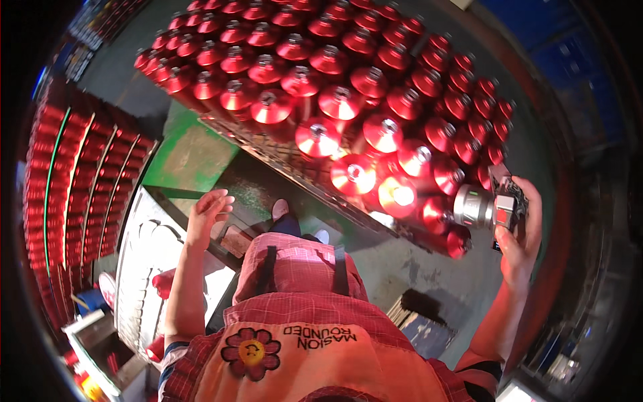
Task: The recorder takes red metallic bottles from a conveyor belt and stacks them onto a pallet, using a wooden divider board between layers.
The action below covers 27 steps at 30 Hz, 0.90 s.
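Head view: I see the person's right hand (526, 224) gripping a silver-and-black device (473, 205), just beside red bottles (338, 102) standing in rows on a platform (288, 169), contents hidden. The left hand (209, 209) hovers, fingers loosely open; grey floor (408, 269) shows along the platform's near edge.

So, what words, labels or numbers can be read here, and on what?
Apron: two lines of dark lettering, upside down, beside a flower; I won't copy the words.
Tool in the right hand: any marking is too small or blurred to read.
Red parts: none readable.
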Tool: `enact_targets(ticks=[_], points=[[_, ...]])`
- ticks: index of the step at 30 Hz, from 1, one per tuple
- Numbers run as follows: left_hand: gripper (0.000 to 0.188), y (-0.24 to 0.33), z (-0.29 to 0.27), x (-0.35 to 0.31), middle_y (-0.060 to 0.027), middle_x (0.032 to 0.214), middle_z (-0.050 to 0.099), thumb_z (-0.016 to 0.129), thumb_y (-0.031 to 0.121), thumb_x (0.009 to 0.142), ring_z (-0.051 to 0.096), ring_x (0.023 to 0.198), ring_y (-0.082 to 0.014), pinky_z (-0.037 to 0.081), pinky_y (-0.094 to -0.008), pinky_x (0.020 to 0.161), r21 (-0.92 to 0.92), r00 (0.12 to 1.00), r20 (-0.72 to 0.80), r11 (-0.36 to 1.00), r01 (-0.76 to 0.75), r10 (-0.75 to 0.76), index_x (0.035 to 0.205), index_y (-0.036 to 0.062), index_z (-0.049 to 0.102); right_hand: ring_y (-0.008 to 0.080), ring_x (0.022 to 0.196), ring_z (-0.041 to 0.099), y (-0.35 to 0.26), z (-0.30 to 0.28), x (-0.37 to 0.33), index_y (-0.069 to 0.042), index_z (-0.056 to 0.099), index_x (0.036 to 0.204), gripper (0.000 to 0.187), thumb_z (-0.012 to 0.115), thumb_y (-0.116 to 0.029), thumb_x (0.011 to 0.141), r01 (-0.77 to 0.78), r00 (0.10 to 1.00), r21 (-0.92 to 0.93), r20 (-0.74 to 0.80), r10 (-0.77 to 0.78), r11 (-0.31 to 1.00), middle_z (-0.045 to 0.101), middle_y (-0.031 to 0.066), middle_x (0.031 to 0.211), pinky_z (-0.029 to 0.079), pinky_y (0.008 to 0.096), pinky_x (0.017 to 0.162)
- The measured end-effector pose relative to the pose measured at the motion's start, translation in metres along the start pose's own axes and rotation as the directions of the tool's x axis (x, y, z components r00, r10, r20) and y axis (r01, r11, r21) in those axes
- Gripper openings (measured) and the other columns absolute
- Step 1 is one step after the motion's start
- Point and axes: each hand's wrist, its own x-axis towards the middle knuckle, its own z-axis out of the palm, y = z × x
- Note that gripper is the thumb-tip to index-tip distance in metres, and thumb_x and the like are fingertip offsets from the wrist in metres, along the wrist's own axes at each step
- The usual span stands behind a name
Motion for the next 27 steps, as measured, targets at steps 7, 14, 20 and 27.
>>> enact_targets(ticks=[7, 14, 20, 27], points=[[0.028, -0.011, -0.083, 0.010, -0.0096, 0.103, 0.065, 0.052, 0.017, 0.094, 0.060, 0.083, -0.0130, 0.049, -0.0253, 0.072, -0.069, 0.977, -0.213, 0.997, -0.023, 0.008, 0.117, 0.0014, 0.056, 0.0144, 0.106, 0.048, -0.049, 0.149, 0.109, -0.004, 0.045, 0.127, 0.057, 0.058, -0.007, 0.072, 0.249, 0.930, 0.153, 0.238, -0.280, 0.956, 0.050, 0.0064, 0.116, 0.039, 0.0288, 0.092], [0.031, 0.013, -0.179, 0.054, -0.0086, 0.101, 0.065, 0.054, 0.019, 0.092, 0.060, 0.083, -0.0111, 0.049, -0.0239, 0.072, -0.150, 0.940, -0.339, 0.984, -0.091, 0.035, 0.117, 0.0015, 0.054, 0.0125, 0.095, 0.053, -0.121, 0.322, 0.231, -0.005, 0.050, 0.122, 0.048, 0.062, -0.014, 0.075, 0.426, 0.820, 0.351, 0.238, -0.520, 0.834, 0.056, 0.0049, 0.106, 0.043, 0.0262, 0.084], [0.027, 0.046, -0.230, 0.066, -0.0070, 0.100, 0.066, 0.055, 0.019, 0.092, 0.061, 0.083, -0.0096, 0.049, -0.0228, 0.070, -0.163, 0.903, -0.422, 0.974, -0.156, 0.074, 0.114, 0.0031, 0.055, 0.0146, 0.079, 0.062, -0.197, 0.430, 0.292, -0.005, 0.051, 0.109, 0.035, 0.066, -0.015, 0.079, 0.346, 0.842, 0.437, 0.246, -0.480, 0.830, 0.061, 0.0086, 0.093, 0.049, 0.0247, 0.064], [0.026, 0.047, -0.265, 0.075, -0.0063, 0.098, 0.067, 0.055, 0.018, 0.093, 0.062, 0.080, -0.0082, 0.049, -0.0208, 0.067, -0.123, 0.877, -0.476, 0.984, -0.130, 0.057, 0.113, 0.0022, 0.056, 0.0103, 0.069, 0.058, -0.208, 0.463, 0.337, -0.004, 0.053, 0.103, 0.033, 0.067, -0.013, 0.075, 0.332, 0.896, 0.160, 0.254, -0.363, 0.930, 0.061, 0.0059, 0.085, 0.045, 0.0232, 0.056]])
